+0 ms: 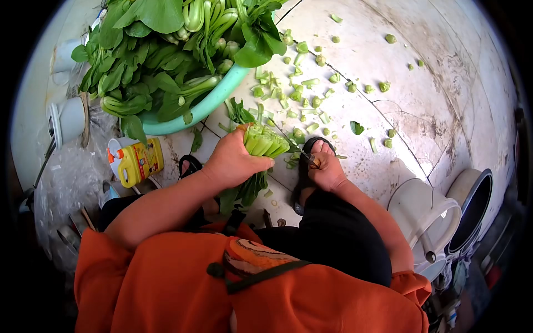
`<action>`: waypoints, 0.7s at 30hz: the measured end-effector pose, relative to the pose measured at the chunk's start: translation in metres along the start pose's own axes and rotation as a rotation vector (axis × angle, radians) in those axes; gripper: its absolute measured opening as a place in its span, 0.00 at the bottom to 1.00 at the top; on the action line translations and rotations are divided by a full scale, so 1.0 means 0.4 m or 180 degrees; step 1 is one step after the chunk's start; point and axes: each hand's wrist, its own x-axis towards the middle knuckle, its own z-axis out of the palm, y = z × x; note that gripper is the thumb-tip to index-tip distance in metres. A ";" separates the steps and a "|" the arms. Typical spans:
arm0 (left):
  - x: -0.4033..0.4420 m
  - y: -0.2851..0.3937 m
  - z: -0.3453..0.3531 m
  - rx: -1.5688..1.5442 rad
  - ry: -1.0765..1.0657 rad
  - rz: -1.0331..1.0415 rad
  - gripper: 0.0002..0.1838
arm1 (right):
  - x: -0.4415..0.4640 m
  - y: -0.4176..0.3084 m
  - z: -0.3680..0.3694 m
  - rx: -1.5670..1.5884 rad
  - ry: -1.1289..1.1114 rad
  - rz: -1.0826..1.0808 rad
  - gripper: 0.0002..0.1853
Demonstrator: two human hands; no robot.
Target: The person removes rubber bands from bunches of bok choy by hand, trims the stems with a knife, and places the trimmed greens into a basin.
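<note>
My left hand (230, 162) is wrapped round a bunch of bok choy (265, 141), its pale cut stem ends facing right and its dark leaves hanging below the hand. In my right hand (326, 171) is a knife (312, 160), gripped by the handle. Its thin blade points up and left, close beside the stem ends; whether it touches them I cannot tell. Past my left hand stands a light green basin (214, 102) heaped with whole bok choy (166, 66). Cut stem ends (316, 101) and trimmings lie scattered over the tiles beyond the knife.
A yellow jug (140, 162) stands left of my left arm, near crumpled clear plastic (72, 175). At right are a white bucket (419, 208) and a dark-mouthed bucket (472, 208). My sandalled foot (319, 147) is right behind the knife hand on the tiled floor (411, 105).
</note>
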 end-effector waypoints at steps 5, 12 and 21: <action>-0.001 0.011 0.006 -0.0496 -0.0254 0.0144 0.30 | 0.012 -0.069 -0.055 0.0489 0.0366 -0.0545 0.03; 0.037 -0.045 0.006 -0.1271 -0.0508 -0.0042 0.35 | -0.010 -0.098 -0.084 0.0016 0.0691 -0.1290 0.05; 0.053 -0.070 -0.022 0.0366 -0.0109 -0.0343 0.49 | -0.037 -0.111 -0.107 -0.0647 0.0819 -0.1197 0.06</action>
